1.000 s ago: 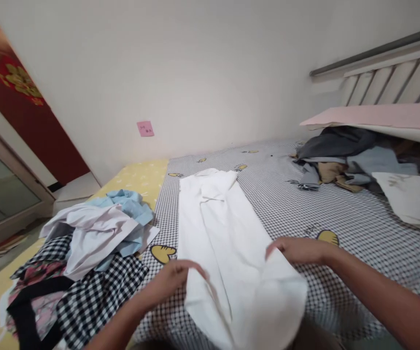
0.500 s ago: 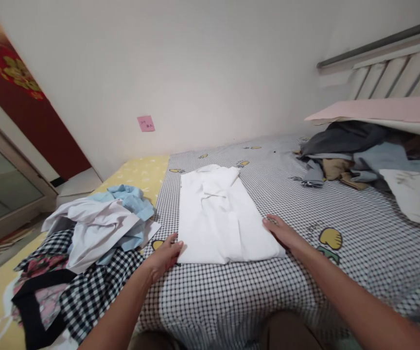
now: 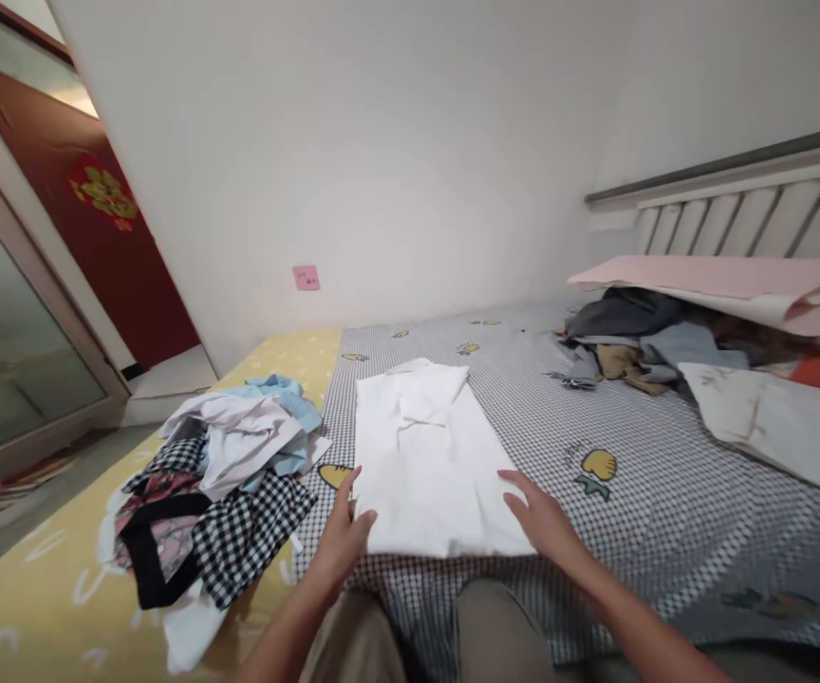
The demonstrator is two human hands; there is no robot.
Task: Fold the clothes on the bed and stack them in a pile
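Note:
A white garment (image 3: pixel 428 493), folded into a long rectangle, lies flat on the checked bedsheet (image 3: pixel 524 408) in front of me. Its collar end points toward the wall, and small creases show at its middle. My left hand (image 3: pixel 343 531) is at the near left edge of the garment, thumb and fingers apart. On the opposite side, my right hand (image 3: pixel 542 517) rests at the near right edge with its fingers spread over the cloth's border. Neither hand grips the fabric.
On the yellow bedding (image 3: pixel 68 569) at left lies a heap of loose clothes (image 3: pixel 239 441), white, light blue and black checked. At right, dark clothes (image 3: pixel 627 318) lie under a pink sheet (image 3: pixel 709 275), near a radiator (image 3: pixel 744 218). A pink note (image 3: pixel 306 277) is on the wall.
The view has shifted, so the garment appears lower. Both hands have moved along the garment's sides, and its near part looks flatter and its right side straighter.

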